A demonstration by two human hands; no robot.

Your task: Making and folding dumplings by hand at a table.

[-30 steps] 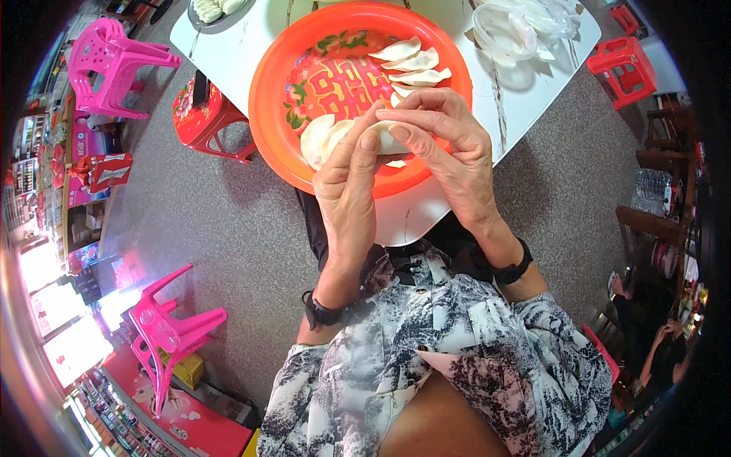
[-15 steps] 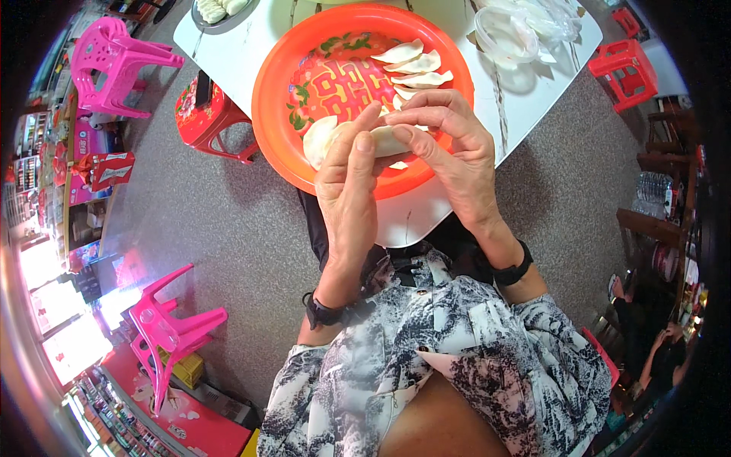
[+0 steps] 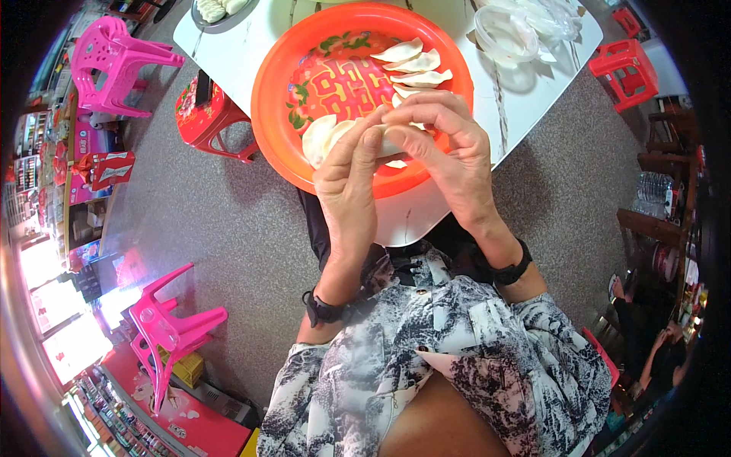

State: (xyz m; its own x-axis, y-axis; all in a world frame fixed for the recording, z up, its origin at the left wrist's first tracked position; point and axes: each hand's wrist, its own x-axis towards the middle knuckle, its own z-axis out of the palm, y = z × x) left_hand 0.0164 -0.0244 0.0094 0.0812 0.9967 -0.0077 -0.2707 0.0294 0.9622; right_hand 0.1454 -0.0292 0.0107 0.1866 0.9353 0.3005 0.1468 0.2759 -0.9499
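The left grip (image 3: 346, 179) and the right grip (image 3: 458, 156) meet, thumbs and fingers pinched on one pale dumpling (image 3: 387, 148) between them; the fingers hide much of it. It is above the near part of a red-orange round tray (image 3: 268, 99). Just left of the grip, overlapping dumplings (image 3: 318, 141) lie in that tray; just beyond it to the right, a row of half-moon dumplings (image 3: 420, 61) follows the rim. Nearer the body than the grip is a black-and-white patterned shirt (image 3: 434, 335). Under the tray, a white veined bench (image 3: 533, 103) spreads out. Farther off, right of the grip, sits a clear plastic tub (image 3: 499, 47) beside plastic bags (image 3: 560, 19). Left of the grip, beyond the bench edge, stands a red stool (image 3: 221, 126) with a dark flat object (image 3: 203, 88) on it; farther left are stacked pink chairs (image 3: 106, 65).
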